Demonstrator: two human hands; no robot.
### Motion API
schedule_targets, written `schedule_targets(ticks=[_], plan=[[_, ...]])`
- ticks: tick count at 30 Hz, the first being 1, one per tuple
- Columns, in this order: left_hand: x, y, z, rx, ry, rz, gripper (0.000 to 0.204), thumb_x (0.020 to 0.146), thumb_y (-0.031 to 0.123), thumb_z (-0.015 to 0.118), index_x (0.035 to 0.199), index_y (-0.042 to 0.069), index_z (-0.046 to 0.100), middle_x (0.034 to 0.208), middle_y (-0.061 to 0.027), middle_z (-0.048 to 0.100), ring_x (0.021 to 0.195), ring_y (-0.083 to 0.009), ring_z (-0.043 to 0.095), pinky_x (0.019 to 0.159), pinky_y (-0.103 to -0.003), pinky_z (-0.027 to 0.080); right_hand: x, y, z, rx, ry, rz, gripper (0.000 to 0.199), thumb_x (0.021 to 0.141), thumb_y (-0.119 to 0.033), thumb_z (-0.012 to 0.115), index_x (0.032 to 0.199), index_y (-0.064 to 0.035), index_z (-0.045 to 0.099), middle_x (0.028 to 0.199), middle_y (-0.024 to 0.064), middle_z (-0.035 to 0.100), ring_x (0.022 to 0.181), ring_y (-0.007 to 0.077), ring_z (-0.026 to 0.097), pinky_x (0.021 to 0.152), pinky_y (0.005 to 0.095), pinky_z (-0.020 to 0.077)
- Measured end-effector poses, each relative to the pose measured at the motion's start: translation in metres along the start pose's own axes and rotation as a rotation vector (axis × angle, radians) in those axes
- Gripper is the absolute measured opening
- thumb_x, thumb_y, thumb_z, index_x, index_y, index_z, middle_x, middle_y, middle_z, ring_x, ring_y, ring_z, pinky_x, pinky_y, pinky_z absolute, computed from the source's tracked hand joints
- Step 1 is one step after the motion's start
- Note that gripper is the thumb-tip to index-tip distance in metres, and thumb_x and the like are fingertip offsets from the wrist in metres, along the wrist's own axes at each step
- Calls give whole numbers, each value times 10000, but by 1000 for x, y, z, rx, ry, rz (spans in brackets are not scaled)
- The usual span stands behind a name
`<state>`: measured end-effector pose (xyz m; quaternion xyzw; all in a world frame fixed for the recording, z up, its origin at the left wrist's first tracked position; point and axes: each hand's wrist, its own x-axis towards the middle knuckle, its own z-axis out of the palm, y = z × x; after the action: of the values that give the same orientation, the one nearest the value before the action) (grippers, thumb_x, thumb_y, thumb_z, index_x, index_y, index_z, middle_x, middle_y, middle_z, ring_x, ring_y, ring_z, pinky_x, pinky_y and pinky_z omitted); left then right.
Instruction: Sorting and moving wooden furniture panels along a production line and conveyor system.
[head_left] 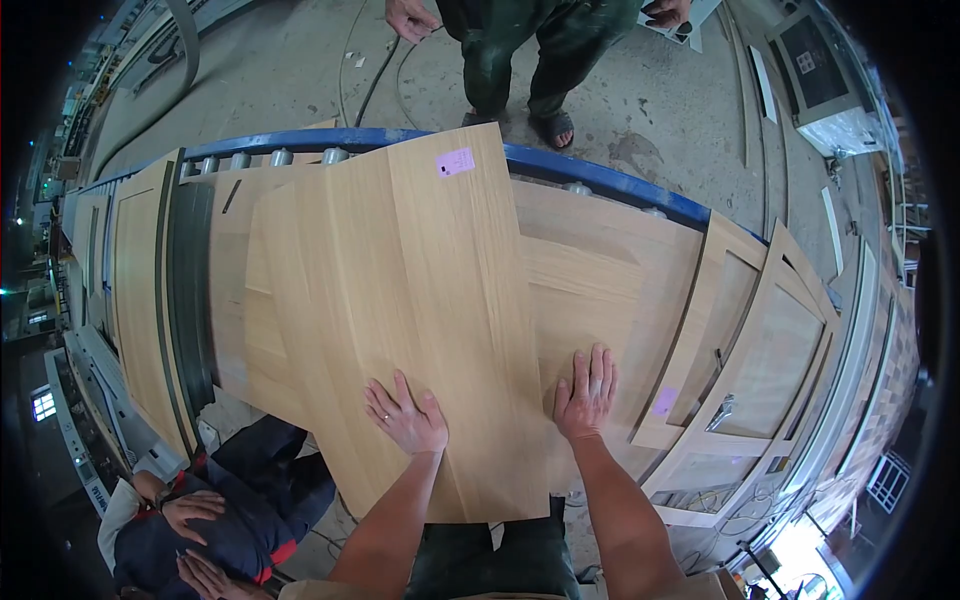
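Observation:
A large light-wood panel (425,270) lies across the stack in front of me, a pink label (455,162) near its far edge. My left hand (408,418) rests flat on the near part of this panel, fingers spread. Just past the panel's right edge, my right hand (587,395) lies flat on another wood panel (590,290), which is partly covered by the upper one. Neither hand grips anything. Under both panels is a wider, paler board (228,300), with a dark slot-like mark near its far left corner.
Behind the boards runs a blue conveyor rail (640,182) with metal rollers (282,158). Framed wood doors (755,350) stand at right, and another door panel (140,300) at left. One person (540,50) stands beyond the rail; another (215,520) is at lower left.

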<state>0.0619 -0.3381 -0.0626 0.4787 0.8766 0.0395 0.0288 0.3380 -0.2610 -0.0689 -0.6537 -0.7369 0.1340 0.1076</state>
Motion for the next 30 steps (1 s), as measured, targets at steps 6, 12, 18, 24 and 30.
schedule_targets(ticks=[6,12,18,24,30], plan=[[-1,-3,1,8,-11,-8,639,1004,426,455,1576,184,304,1607,-290,205,1484,-480,185,1190,-619,114,1,-3,-3,-5,-6,-13,586,916,-270,582,1454,-81,446,1563,231,350,1462,431,292,1196,557,218],[-1,-2,2,8,-12,-6,641,1003,430,448,1575,177,308,1609,-289,199,1484,-483,182,1189,-624,113,0,-1,-1,-7,-1,-12,580,925,-275,572,1458,-85,444,1562,225,354,1463,428,293,1196,552,216],[0,-2,3,16,-14,-2,643,1006,440,431,1573,164,310,1608,-297,196,1484,-486,177,1191,-624,109,1,-2,-1,-9,-7,-8,581,927,-278,571,1459,-83,446,1562,222,355,1462,425,298,1195,553,221],[0,-1,2,16,-16,-6,641,1010,442,426,1574,162,308,1606,-302,199,1484,-488,174,1192,-621,104,1,-2,-3,-8,-3,-12,582,929,-274,569,1463,-79,442,1560,222,360,1456,428,309,1189,562,230],[-2,-2,4,21,-24,-12,632,1015,437,423,1571,160,308,1611,-297,192,1489,-483,165,1193,-618,100,0,-1,-1,2,2,-17,579,934,-272,564,1467,-82,440,1561,221,364,1460,427,308,1188,564,229]])
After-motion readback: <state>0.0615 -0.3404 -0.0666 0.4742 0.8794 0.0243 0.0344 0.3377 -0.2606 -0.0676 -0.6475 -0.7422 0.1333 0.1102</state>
